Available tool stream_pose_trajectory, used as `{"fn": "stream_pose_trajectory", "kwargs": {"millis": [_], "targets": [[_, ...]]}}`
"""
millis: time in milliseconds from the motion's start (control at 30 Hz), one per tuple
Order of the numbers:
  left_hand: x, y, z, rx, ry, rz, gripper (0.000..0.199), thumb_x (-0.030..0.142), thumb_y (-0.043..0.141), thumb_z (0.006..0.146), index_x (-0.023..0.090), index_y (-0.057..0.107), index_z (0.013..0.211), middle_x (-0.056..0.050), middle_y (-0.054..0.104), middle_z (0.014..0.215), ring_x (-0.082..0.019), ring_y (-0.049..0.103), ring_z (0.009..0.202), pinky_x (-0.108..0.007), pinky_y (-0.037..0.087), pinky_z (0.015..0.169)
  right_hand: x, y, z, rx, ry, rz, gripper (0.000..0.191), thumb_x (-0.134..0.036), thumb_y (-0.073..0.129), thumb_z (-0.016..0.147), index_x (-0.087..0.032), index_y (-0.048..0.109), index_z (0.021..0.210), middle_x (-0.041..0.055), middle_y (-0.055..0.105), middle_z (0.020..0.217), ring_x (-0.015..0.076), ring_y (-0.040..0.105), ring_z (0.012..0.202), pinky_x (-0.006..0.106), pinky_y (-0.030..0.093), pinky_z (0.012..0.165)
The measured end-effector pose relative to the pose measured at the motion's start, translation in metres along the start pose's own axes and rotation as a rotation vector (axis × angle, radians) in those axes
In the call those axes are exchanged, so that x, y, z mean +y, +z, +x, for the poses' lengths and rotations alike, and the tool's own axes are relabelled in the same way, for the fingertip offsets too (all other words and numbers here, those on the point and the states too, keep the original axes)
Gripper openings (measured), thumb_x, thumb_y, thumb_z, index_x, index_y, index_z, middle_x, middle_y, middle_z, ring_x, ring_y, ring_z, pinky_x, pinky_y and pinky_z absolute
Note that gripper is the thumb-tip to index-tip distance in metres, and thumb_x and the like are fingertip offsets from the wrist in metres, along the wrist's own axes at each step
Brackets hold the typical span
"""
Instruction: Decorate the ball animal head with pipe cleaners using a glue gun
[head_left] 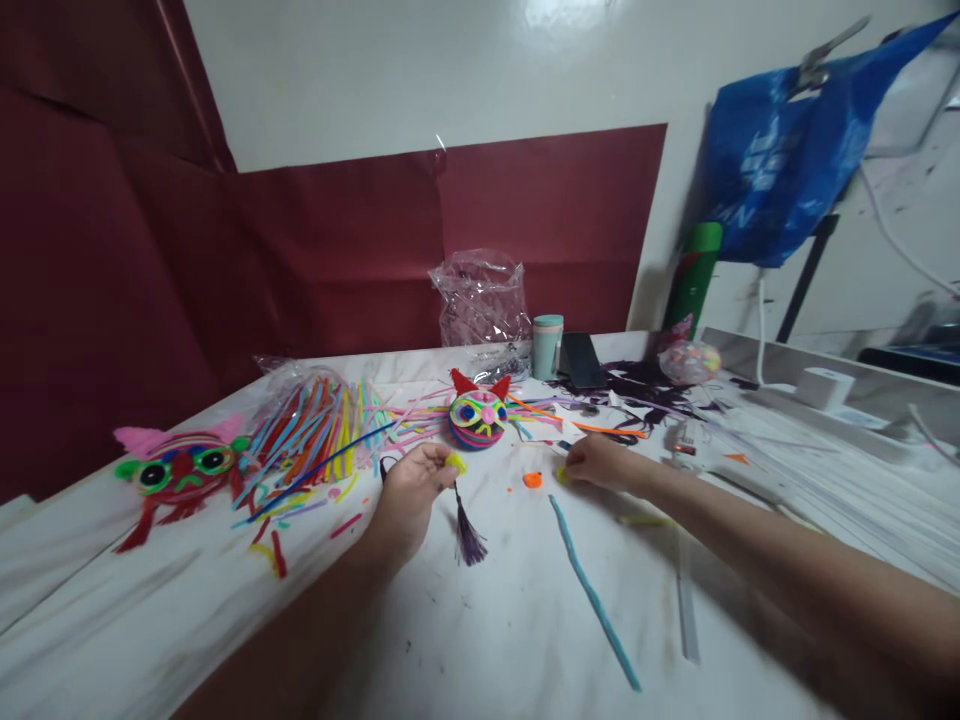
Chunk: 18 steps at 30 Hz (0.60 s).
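My left hand [415,492] pinches a small yellow fuzzy piece [456,462] between thumb and fingertips. Just below it, a dark purple tassel [470,535] lies on the white marbled table. My right hand [596,463] is closed at the fingertips, with another small yellow piece [562,474] showing at them. Between my hands sits an orange piece [532,480]. Behind them stands a round striped face figure [478,416] with red ears and green-and-yellow ringed eyes. A blue fuzzy strip [592,590] stretches toward the near edge.
A larger face figure [184,473] is at the left, beside a bag of colourful fuzzy sticks [307,430]. Toward the back are a mint cup [547,346], a dark phone [582,360] and purple scraps. A power strip [855,420] and clear ruler-like strip [686,600] are right.
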<state>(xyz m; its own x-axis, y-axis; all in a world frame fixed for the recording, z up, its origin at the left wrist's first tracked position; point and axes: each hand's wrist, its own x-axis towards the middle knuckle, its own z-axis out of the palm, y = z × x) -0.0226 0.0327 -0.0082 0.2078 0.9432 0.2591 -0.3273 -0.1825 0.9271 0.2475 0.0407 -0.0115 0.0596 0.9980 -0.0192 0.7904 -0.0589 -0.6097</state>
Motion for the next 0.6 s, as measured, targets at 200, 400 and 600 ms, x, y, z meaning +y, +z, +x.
{"fn": "stream_pose_trajectory", "kwargs": {"millis": [200, 400, 600], "targets": [[0.000, 0.002, -0.003, -0.085, -0.090, -0.066, 0.017, 0.019, 0.069, 0.060, 0.015, 0.059, 0.072, 0.001, 0.059, 0.068, -0.009, 0.051, 0.062, -0.021, 0.039, 0.063, 0.006, 0.008, 0.003, 0.023, 0.012, -0.159, 0.009, -0.014, 0.061, 0.064, -0.014, 0.069, 0.062, 0.0038, 0.064, 0.058, 0.0155, 0.057, 0.057, 0.022, 0.036, 0.051], [0.002, 0.002, -0.003, -0.008, -0.138, -0.048, 0.027, 0.027, 0.073, 0.056, 0.015, 0.062, 0.078, 0.001, 0.058, 0.065, -0.009, 0.050, 0.057, -0.022, 0.042, 0.060, 0.003, 0.003, -0.002, 0.167, -0.086, -0.141, 0.018, -0.011, 0.059, 0.065, -0.014, 0.070, 0.078, 0.0078, 0.067, 0.071, 0.0187, 0.059, 0.064, 0.025, 0.038, 0.057], [0.012, 0.012, -0.004, 0.062, -0.171, 0.022, 0.026, 0.029, 0.077, 0.051, 0.016, 0.064, 0.069, 0.001, 0.058, 0.061, -0.010, 0.050, 0.052, -0.023, 0.042, 0.052, 0.019, -0.055, -0.023, 0.447, -0.107, -0.019, 0.020, -0.023, 0.048, 0.077, -0.016, 0.067, 0.081, 0.0072, 0.069, 0.074, 0.0186, 0.061, 0.068, 0.027, 0.043, 0.062]]}}
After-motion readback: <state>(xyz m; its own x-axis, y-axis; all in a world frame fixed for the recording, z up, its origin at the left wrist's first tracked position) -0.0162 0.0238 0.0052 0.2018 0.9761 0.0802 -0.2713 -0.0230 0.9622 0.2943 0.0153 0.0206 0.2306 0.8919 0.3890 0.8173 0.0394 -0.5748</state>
